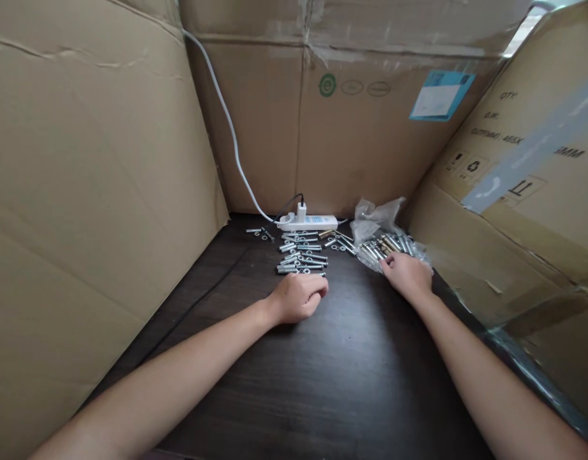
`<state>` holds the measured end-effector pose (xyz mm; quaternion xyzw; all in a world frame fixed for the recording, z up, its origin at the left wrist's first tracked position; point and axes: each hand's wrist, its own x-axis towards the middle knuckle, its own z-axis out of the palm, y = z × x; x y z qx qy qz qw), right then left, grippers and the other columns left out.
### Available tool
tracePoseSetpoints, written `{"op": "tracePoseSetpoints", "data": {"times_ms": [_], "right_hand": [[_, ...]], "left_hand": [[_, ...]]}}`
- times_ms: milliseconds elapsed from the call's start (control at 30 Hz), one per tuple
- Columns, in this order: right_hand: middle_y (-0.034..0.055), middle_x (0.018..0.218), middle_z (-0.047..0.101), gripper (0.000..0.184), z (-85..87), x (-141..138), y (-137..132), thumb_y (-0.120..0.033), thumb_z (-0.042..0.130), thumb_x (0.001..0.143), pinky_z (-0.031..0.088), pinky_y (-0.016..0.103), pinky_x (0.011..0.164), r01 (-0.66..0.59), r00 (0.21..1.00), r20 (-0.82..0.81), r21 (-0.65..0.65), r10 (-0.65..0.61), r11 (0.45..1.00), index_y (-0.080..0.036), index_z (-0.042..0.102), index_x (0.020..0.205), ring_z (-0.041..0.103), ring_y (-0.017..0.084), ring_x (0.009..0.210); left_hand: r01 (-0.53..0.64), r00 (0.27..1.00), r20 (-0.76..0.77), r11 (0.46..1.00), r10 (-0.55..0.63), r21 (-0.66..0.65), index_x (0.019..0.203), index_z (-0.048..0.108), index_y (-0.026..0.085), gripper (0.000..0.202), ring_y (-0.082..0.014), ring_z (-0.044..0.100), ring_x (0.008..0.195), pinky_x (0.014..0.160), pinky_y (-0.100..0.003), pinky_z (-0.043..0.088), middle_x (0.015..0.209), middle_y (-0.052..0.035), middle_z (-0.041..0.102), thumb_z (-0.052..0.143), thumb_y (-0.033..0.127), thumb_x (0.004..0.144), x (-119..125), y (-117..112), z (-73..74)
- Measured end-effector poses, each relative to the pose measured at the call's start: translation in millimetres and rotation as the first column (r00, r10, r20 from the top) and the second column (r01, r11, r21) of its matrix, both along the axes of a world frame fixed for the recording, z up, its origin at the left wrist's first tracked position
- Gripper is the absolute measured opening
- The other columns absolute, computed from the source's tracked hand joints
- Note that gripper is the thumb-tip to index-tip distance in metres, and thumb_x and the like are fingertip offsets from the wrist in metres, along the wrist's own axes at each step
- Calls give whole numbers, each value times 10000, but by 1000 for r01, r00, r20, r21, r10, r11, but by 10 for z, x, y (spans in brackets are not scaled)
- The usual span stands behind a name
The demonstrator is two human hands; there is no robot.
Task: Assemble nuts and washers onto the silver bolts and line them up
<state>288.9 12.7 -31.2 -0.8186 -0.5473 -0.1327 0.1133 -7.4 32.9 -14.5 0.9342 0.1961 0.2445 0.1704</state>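
Observation:
My left hand (299, 298) rests on the dark table with its fingers curled in. It lies just in front of stacked rows of metal anchor bolts (303, 248), with nuts and washers among them. Whatever its fingers may hold is hidden. My right hand (409, 276) reaches to the near edge of an opened clear plastic bag (377, 214). Its thumb and fingers are drawn together at the pile of bolts (394, 244) lying on the bag. I cannot make out what is between those fingertips. A few loose bolts and washers (342, 244) lie between the rows and the bag.
A white power strip (309, 222) with a plugged-in adapter stands behind the rows. A white cable (231, 128) and a black cable (198, 300) run on the left. Cardboard walls (255, 128) enclose the table (351, 383) on three sides. More hardware (262, 234) lies back left.

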Motion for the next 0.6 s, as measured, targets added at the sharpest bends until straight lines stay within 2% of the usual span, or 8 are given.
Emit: {"op": "tracePoseSetpoints", "data": {"times_ms": [133, 300, 500, 600], "right_hand": [[60, 725, 682, 275, -17, 41, 35, -428, 504, 809, 360, 298, 537, -10, 1000, -24, 67, 12, 998, -216, 674, 770, 589, 206, 610], [81, 832, 688, 281, 0, 80, 50, -411, 483, 833, 374, 305, 568, -9, 999, -42, 177, 17, 984, -198, 666, 861, 595, 221, 678], [79, 773, 685, 300, -2, 123, 44, -421, 467, 842, 413, 294, 600, -47, 982, -156, 348, 107, 937, -185, 635, 923, 626, 222, 695], [84, 805, 688, 306, 5, 147, 44, -426, 470, 841, 439, 297, 633, -79, 969, -181, 422, 170, 903, -175, 627, 920, 635, 221, 718]], "left_hand": [[13, 999, -45, 999, -12, 38, 750, 561, 179, 178, -130, 516, 681, 678, -231, 405, 731, -5, 582, 406, 91, 748, 9, 3, 12], [-12, 999, -33, 999, 14, 48, 760, 563, 176, 188, -129, 518, 684, 682, -233, 403, 739, -4, 588, 398, 86, 754, -9, 58, 19], [-33, 997, -69, 999, 35, 23, 764, 577, 180, 195, -132, 532, 691, 681, -235, 406, 741, -7, 595, 404, 91, 752, 12, 61, 14], [-27, 997, -72, 999, 28, 17, 765, 576, 182, 194, -131, 537, 693, 677, -235, 408, 742, -5, 596, 405, 91, 752, 20, 65, 15]]}}
